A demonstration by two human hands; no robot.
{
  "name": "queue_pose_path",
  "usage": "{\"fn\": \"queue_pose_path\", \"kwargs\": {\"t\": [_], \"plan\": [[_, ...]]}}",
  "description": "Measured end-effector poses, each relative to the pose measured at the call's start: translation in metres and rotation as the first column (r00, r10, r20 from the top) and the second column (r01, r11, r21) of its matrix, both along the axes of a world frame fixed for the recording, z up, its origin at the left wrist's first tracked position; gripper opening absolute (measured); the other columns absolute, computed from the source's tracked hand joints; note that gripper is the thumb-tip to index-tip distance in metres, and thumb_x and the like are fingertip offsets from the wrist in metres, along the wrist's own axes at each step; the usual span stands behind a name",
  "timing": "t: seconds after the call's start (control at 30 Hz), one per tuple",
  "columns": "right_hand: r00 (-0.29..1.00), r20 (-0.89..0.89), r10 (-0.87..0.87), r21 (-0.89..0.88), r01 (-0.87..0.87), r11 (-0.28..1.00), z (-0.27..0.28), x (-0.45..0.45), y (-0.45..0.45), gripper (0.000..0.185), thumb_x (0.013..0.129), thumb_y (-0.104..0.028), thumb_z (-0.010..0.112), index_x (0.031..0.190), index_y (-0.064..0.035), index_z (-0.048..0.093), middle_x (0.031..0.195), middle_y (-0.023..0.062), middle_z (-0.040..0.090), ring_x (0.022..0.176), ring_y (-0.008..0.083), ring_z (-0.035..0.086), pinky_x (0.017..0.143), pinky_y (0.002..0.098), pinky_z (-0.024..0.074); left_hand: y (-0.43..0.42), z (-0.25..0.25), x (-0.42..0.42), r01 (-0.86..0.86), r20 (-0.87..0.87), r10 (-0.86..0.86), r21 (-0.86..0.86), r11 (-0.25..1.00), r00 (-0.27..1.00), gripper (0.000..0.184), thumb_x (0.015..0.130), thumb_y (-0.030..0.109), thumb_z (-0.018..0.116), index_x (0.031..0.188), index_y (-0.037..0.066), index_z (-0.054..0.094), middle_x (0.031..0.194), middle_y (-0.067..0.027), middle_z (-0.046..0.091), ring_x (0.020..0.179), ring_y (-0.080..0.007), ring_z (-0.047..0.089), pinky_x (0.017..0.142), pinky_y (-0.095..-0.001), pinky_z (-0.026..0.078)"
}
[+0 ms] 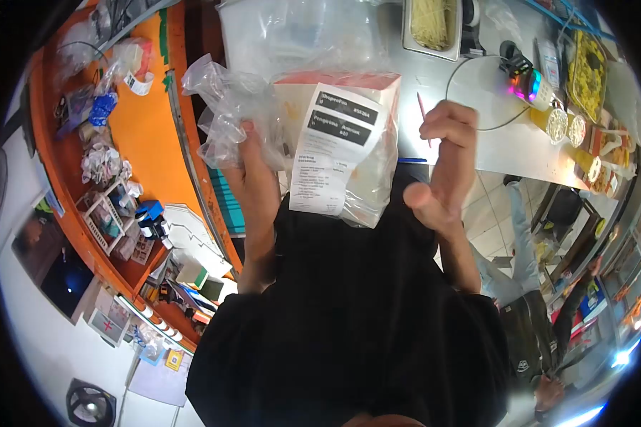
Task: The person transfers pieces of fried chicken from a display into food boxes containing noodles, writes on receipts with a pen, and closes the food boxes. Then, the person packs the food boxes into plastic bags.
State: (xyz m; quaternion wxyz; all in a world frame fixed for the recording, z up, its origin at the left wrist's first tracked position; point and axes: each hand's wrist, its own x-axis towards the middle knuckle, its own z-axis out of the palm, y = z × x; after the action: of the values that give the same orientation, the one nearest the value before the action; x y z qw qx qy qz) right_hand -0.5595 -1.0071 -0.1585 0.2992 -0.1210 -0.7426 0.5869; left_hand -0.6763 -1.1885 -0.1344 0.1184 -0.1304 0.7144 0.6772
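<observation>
My left hand is closed around the gathered top of a clear plastic bag. Inside the bag is a pale box with a red edge, hanging in front of my chest. A printed receipt with black header blocks lies tilted across the front of the bag. To the right of the bag, apart from it, my right hand is raised with nothing in it, thumb and bent fingers apart. Just beyond its fingers, a thin reddish pencil or pen lies on the metal counter.
A metal tray of pale shredded food stands at the back. Along the right are a lit-up device, yellow-filled cups and a yellow food tray. Orange shelving with clutter runs along the left. Another person is at lower right.
</observation>
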Motion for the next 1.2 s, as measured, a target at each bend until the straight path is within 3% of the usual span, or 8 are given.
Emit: {"fn": "queue_pose_path", "kwargs": {"t": [0.33, 0.37, 0.67, 0.77, 0.87, 1.0, 1.13, 1.2], "plan": [[0.945, 0.269, 0.188, 0.344, -0.277, 0.897, 0.029, -0.045, 0.004, 0.077, 0.073, -0.062, 0.072, 0.123, -0.0039, 0.062, 0.122, 0.0139, 0.045, 0.088, 0.0221, 0.043, 0.079, 0.0343, 0.0405, -0.014, 0.011, 0.001, -0.152, 0.045, 0.147, 0.13, 0.98, 0.988, 0.034, 0.098, 0.019, 0.055, 0.127, 0.001, 0.05, 0.117, -0.0086, 0.058, 0.105, -0.0158, 0.056, 0.088, -0.0309, 0.046], [0.944, 0.257, 0.207, 0.21, -0.263, 0.942, 0.032, -0.045, 0.0, 0.065, 0.067, -0.045, 0.082, 0.12, -0.0127, 0.064, 0.12, 0.0137, 0.047, 0.1, 0.0284, 0.045, 0.083, 0.0369, 0.0404, -0.015, 0.013, 0.0, -0.168, 0.06, 0.16, 0.159, 0.973, 0.985, 0.034, 0.098, 0.018, 0.055, 0.127, 0.001, 0.049, 0.118, -0.0087, 0.058, 0.105, -0.0164, 0.056, 0.088, -0.0311, 0.046], [0.925, 0.118, 0.363, -0.099, -0.352, 0.931, 0.025, -0.059, -0.01, 0.077, 0.082, -0.049, 0.068, 0.139, -0.0035, 0.044, 0.125, 0.0168, 0.046, 0.109, 0.0283, 0.047, 0.093, 0.0378, 0.0392, -0.058, -0.031, -0.012, -0.144, 0.278, 0.033, 0.393, 0.908, 0.96, 0.041, 0.098, 0.024, 0.055, 0.13, -0.001, 0.049, 0.121, -0.0117, 0.06, 0.106, -0.021, 0.061, 0.086, -0.0349, 0.052], [0.929, 0.051, 0.365, -0.389, -0.319, 0.864, 0.026, -0.067, -0.017, 0.079, 0.089, -0.051, 0.061, 0.144, -0.0007, 0.036, 0.129, 0.0162, 0.047, 0.11, 0.024, 0.048, 0.093, 0.0363, 0.0405, -0.06, -0.006, -0.019, -0.044, 0.27, -0.013, 0.205, 0.978, 0.963, 0.042, 0.1, 0.027, 0.051, 0.129, -0.003, 0.05, 0.117, -0.0133, 0.062, 0.104, -0.0218, 0.063, 0.086, -0.0347, 0.053], [0.932, 0.128, 0.338, -0.415, -0.259, 0.872, 0.001, -0.066, -0.012, 0.071, 0.093, -0.048, 0.058, 0.145, -0.0035, 0.037, 0.129, 0.0133, 0.05, 0.105, 0.02, 0.051, 0.089, 0.0338, 0.0429, -0.094, -0.033, -0.039, -0.245, 0.307, 0.165, 0.241, 0.939, 0.937, 0.043, 0.101, 0.029, 0.047, 0.128, -0.004, 0.051, 0.113, -0.0145, 0.064, 0.102, -0.022, 0.065, 0.084, -0.0346, 0.054], [0.831, 0.512, 0.216, -0.202, -0.128, 0.971, -0.047, -0.036, 0.005, 0.048, 0.093, -0.029, 0.065, 0.133, -0.0066, 0.051, 0.113, 0.0093, 0.06, 0.084, 0.0157, 0.057, 0.074, 0.0293, 0.0468, -0.193, -0.131, -0.087, -0.388, 0.098, 0.393, 0.489, 0.781, 0.914, 0.042, 0.101, 0.026, 0.044, 0.13, -0.004, 0.048, 0.119, -0.0148, 0.061, 0.101, -0.0232, 0.065, 0.084, -0.0348, 0.056], [0.77, 0.632, 0.085, 0.147, -0.226, 0.963, -0.131, 0.024, 0.022, 0.03, 0.086, -0.016, 0.072, 0.113, -0.007, 0.063, 0.096, 0.0084, 0.064, 0.073, 0.016, 0.058, 0.062, 0.0267, 0.0465, -0.276, -0.176, -0.151, -0.778, 0.065, 0.788, 0.224, 0.587, 0.613, 0.039, 0.102, 0.032, 0.041, 0.12, -0.001, 0.049, 0.117, -0.0138, 0.058, 0.104, -0.0337, 0.062, 0.078, -0.0504, 0.058], [0.664, 0.709, 0.238, -0.036, -0.304, 0.952, -0.152, 0.048, 0.019, 0.032, 0.082, -0.017, 0.076, 0.109, -0.0065, 0.063, 0.095, 0.0119, 0.064, 0.073, 0.021, 0.06, 0.062, 0.0315, 0.0485, -0.321, -0.21, -0.178, -0.755, -0.141, 0.799, 0.265, 0.6, 0.585, 0.044, 0.1, 0.037, 0.044, 0.118, -0.003, 0.049, 0.115, -0.0143, 0.058, 0.097, -0.0344, 0.064, 0.067, -0.0483, 0.059]]}}
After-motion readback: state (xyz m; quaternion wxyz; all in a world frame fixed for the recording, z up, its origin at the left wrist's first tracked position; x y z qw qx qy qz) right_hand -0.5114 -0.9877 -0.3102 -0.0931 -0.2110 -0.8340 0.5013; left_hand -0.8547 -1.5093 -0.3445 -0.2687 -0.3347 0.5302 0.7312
